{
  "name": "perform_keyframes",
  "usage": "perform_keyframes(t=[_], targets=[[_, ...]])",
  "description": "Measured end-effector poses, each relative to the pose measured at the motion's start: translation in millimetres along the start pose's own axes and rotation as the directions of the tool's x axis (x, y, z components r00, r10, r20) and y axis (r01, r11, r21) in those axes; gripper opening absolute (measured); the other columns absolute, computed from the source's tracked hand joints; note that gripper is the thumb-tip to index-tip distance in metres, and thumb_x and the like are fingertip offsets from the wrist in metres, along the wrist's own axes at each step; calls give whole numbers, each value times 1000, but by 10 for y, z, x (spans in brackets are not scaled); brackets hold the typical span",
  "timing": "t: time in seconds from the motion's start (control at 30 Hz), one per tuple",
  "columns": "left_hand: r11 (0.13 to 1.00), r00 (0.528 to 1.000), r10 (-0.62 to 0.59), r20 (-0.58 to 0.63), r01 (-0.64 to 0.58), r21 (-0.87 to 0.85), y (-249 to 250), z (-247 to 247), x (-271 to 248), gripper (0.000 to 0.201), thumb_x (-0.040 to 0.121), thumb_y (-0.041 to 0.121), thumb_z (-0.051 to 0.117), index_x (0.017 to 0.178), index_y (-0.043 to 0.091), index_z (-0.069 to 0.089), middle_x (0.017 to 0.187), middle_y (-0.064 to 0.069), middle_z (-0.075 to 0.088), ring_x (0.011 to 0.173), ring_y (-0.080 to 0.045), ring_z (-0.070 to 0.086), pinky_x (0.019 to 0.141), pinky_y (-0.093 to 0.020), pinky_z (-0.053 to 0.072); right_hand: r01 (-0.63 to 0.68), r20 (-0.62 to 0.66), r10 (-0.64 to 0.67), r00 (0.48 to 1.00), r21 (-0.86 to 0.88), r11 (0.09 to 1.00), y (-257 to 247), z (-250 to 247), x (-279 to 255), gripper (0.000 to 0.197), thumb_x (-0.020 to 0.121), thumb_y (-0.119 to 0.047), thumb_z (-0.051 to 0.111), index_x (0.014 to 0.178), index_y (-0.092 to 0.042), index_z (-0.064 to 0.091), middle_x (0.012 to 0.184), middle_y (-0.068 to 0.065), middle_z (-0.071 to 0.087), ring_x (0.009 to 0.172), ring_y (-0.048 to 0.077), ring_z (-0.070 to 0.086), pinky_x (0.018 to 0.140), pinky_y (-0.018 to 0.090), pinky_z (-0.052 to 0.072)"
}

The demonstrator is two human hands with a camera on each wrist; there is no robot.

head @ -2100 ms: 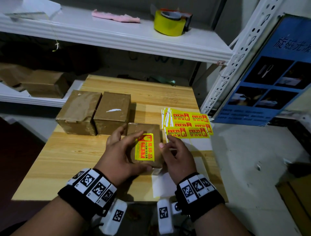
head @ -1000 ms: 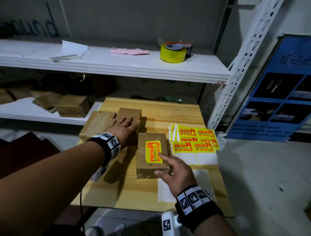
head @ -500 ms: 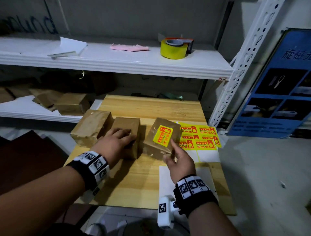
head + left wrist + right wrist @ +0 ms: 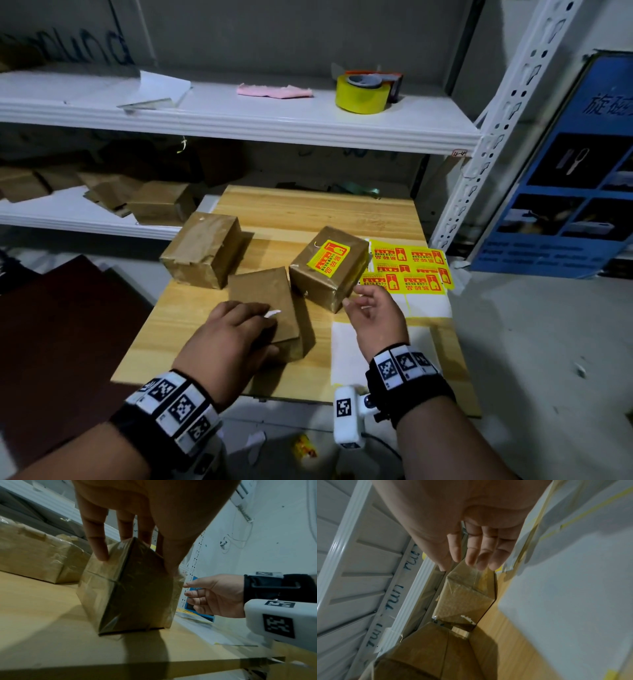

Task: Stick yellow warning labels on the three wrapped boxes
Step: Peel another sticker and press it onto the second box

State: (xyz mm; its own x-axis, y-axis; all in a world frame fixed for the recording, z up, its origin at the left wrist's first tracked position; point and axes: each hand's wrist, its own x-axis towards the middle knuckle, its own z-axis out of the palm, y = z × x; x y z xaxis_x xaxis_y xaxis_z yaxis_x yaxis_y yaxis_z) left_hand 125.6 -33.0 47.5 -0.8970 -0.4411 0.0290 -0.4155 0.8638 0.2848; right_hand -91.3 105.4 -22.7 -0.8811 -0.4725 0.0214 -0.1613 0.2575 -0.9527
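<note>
Three brown wrapped boxes stand on the wooden table [image 4: 342, 212]. The bare left box [image 4: 202, 248] is at the back left. My left hand [image 4: 239, 329] grips the bare middle box [image 4: 263, 298] from above, fingers on its left side and thumb on its right; the same box [image 4: 126, 588] fills the left wrist view under that hand [image 4: 137, 527]. The third box [image 4: 329, 274] carries a yellow warning label [image 4: 327, 258] on top. My right hand [image 4: 370, 308] hovers open just beside its near corner, holding nothing. Sheets of yellow labels [image 4: 407, 267] lie to its right.
White backing paper [image 4: 349, 346] lies near the table's front right. A shelf above holds a yellow tape roll [image 4: 363, 94] and a pink cloth [image 4: 274, 90]. More brown boxes [image 4: 161, 202] sit on the lower shelf at left. A blue poster [image 4: 565, 171] leans at right.
My right hand set the labelled box down beside the label sheets and let go. My left hand pulled the middle box toward the table's near edge.
</note>
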Motion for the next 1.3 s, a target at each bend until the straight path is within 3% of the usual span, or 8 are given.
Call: perform_keyframes(t=[0.13,0.3,0.47,0.57,0.77,1.0,1.17,1.3], targets=[[1000,1000,-25,10,25,0,78,41,40,48,91,49,61,138,36,58,151,14,48,138,-14,36,111,-31,34,8,-81,-6,997,20,1000,20,-239,-8,16,88,-23,74,102,-18,69,85,-9,66,82,16,68,70,23,50],[986,993,-109,45,103,132,175,-68,12,75,75,83,27,134,45,55,150,25,43,141,-12,35,111,-48,30,-23,-186,33,982,57,998,93,-539,20,11,87,-23,75,96,-16,70,80,-5,67,77,17,67,66,24,48],[993,992,-20,-124,35,116,464,-76,49,53,80,75,46,110,38,69,129,13,64,122,-20,55,98,-49,38,-97,-267,119,956,92,991,169,-873,105,12,88,-20,73,98,-15,69,95,10,72,86,22,66,70,25,45],[991,985,83,-151,-66,114,779,24,154,38,83,66,54,96,32,68,112,8,69,106,-24,61,85,-46,48,-199,-308,218,926,91,976,255,-1043,144,29,88,-24,72,114,-12,68,117,13,70,104,27,66,87,30,46],[990,987,136,88,-138,14,1229,517,675,50,86,61,47,123,31,63,125,5,62,117,-22,57,96,-33,47,-310,-350,291,890,3,951,563,-1346,209,51,90,-31,69,134,-8,59,138,17,61,127,33,57,104,37,41],[989,964,144,225,-151,11,1282,1085,1224,68,79,55,37,141,29,45,151,-7,42,138,-30,45,113,-33,38,-279,-225,287,931,70,958,663,-1313,270,43,100,-27,54,140,-9,55,148,12,53,137,29,47,111,35,33],[985,982,77,171,-101,140,1221,1494,1429,29,84,59,33,95,34,42,105,-4,55,113,-33,53,100,-41,43,-299,-172,322,931,147,943,629,-1333,365,36,98,-19,57,130,-7,63,136,10,63,116,21,55,93,22,34],[978,983,131,130,-150,144,1214,1552,1425,32,92,59,31,80,31,41,91,-3,51,106,-28,50,103,-42,39,-221,-233,254,939,156,963,581,-1342,362,30,94,-13,61,120,-3,71,115,9,72,109,20,62,89,22,39]])
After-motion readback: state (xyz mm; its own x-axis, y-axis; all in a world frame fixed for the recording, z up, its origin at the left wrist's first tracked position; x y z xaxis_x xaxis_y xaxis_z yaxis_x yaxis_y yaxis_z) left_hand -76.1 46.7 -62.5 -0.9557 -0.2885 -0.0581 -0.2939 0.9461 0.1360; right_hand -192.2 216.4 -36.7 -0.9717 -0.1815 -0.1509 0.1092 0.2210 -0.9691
